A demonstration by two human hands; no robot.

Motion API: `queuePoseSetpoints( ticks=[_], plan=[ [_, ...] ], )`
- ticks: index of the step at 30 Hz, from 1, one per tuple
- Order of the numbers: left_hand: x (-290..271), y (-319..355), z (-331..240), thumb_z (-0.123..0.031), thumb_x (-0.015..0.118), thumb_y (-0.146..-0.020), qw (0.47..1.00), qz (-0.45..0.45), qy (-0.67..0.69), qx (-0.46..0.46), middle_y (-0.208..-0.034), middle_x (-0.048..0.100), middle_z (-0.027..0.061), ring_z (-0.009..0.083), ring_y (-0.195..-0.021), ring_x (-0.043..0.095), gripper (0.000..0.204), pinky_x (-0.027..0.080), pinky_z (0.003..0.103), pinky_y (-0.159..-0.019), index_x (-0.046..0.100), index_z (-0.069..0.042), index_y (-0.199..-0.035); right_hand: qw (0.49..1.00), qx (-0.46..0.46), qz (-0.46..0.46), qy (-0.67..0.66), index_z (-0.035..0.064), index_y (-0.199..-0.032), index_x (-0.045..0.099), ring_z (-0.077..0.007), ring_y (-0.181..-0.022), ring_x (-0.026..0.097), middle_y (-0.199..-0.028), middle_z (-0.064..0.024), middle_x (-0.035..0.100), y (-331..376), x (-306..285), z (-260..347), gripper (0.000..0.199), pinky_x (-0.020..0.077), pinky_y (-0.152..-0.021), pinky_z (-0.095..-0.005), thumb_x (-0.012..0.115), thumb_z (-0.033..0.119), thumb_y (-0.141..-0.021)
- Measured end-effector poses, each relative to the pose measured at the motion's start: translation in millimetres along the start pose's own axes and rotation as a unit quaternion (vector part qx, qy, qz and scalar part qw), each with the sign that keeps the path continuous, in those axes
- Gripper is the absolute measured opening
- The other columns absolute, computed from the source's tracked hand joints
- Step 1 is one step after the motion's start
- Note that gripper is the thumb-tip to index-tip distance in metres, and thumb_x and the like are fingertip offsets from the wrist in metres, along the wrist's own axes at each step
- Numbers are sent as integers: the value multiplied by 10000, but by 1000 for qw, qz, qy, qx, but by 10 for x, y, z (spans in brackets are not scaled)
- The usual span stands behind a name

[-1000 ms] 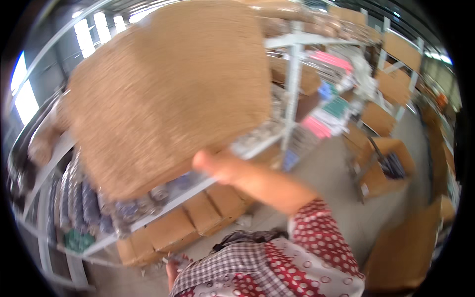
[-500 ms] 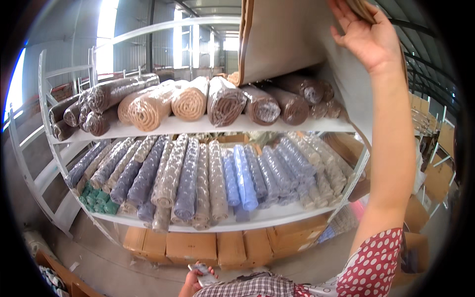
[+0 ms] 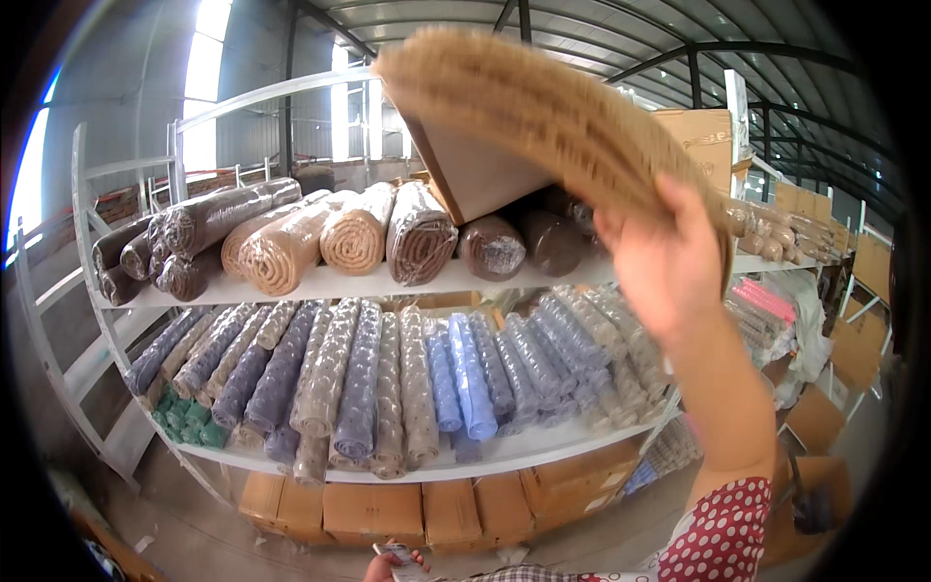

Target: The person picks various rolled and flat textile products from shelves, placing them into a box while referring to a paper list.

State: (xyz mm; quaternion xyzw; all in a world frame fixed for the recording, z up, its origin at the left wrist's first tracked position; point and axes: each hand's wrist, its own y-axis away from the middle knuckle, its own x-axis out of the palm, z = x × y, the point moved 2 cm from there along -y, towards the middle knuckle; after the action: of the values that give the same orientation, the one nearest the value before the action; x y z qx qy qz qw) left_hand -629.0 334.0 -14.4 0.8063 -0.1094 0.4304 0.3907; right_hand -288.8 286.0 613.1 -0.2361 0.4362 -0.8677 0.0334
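Hands (image 3: 667, 260) (image 3: 378, 567) grip phone (image 3: 401, 560) (left), brown mat (image 3: 543, 126) (right); white shelves (image 3: 335, 284) behind, metal roof (image 3: 621, 44) above.

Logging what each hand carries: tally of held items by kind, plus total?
Tan-brown layered mat-like bundle, right hand: 1
Pale flat phone-like device, left hand: 1
Total: 2 (bundle counted as one; its layers are too blurred to count)

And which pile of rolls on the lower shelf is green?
The pile at the left front corner; the other rolls there look blue, grey or beige.
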Motion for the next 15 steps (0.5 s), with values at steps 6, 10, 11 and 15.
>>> queuePoseSetpoints(
  ticks=[6, 10, 11, 15],
  plan=[
    [200, -119, 448, 39, 337, -723, 999, -27, 31, -20, -1124, 489, 254, 406, -953, 568, 739, 419, 678, -871, 272, -327, -1363, 966, 258, -6, -19, 17, -1329, 407, -297, -1191, 486, -1283, -194, 524, 1036, -584, -411, 567, 327, -1009, -400, 485, 394, -912],
    [584, -201, 889, 47, 353, -725, 997, -70, -32, -30, -1117, 509, 226, 389, -966, 573, 710, 445, 651, -850, 310, -296, -1344, 919, 389, 45, -40, 2, -1359, 369, -332, -1163, 513, -1222, -228, 568, 1450, -1031, -323, 670, 300, -1023, -393, 532, 452, -890],
    [696, -224, 1024, 48, 356, -725, 996, -79, -32, -37, -1112, 517, 212, 378, -965, 574, 708, 454, 637, -845, 317, -294, -1344, 917, 395, 53, -22, -1, -1369, 357, -336, -1159, 517, -1219, -228, 571, 1542, -1186, -309, 695, 304, -1019, -396, 546, 457, -881],
    [1432, -364, 1637, 39, 373, -735, 996, -71, -55, -23, -1072, 547, 162, 339, -937, 580, 687, 487, 587, -810, 347, -284, -1341, 909, 403, 99, 45, -7, -1411, 306, -329, -1147, 533, -1207, -221, 583, 1816, -1731, -27, 774, 323, -1002, -405, 606, 430, -847]
  ],
)
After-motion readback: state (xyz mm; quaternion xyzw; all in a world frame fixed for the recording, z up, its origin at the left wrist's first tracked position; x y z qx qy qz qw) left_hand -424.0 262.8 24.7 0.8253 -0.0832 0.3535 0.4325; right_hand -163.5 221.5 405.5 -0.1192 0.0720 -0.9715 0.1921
